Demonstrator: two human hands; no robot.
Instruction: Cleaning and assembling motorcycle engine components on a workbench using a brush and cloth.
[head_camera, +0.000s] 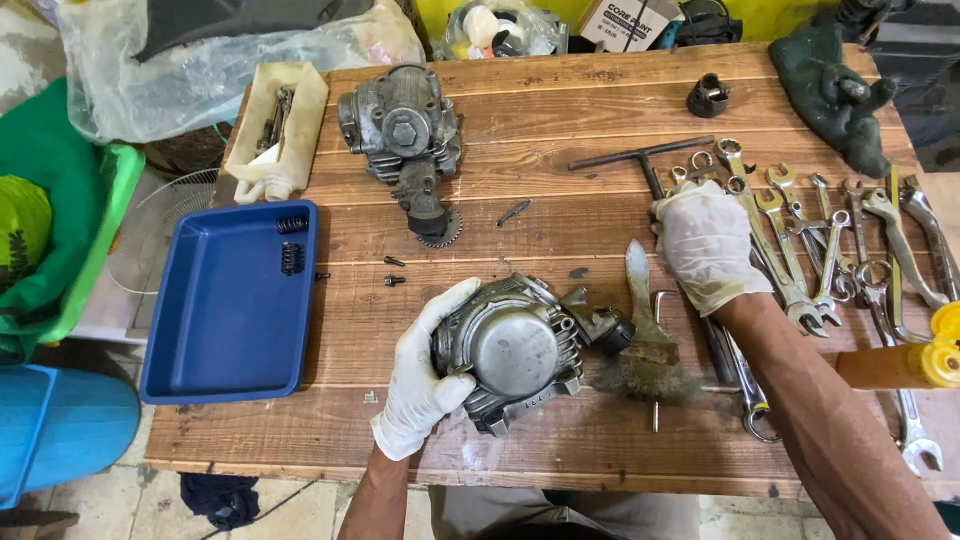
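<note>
Gloved, the left hand (420, 385) wraps its fingers round the left side of a grey engine head (515, 350), holding it on the table (560, 120) near the front edge. Just right of that grip lies a worn brush (645, 335). Beyond the brush, the gloved right hand (708, 243) rests palm down, fingers loosely curled, on a row of spanners (800, 250); whether it grasps one cannot be told. Left of the grip sits a blue tray (225, 310), and farther back a second engine head (402, 125).

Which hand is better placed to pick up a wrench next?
Right, most likely. The right hand already rests on the row of spanners, while the left hand is busy gripping the engine part on the wooden table.
</note>
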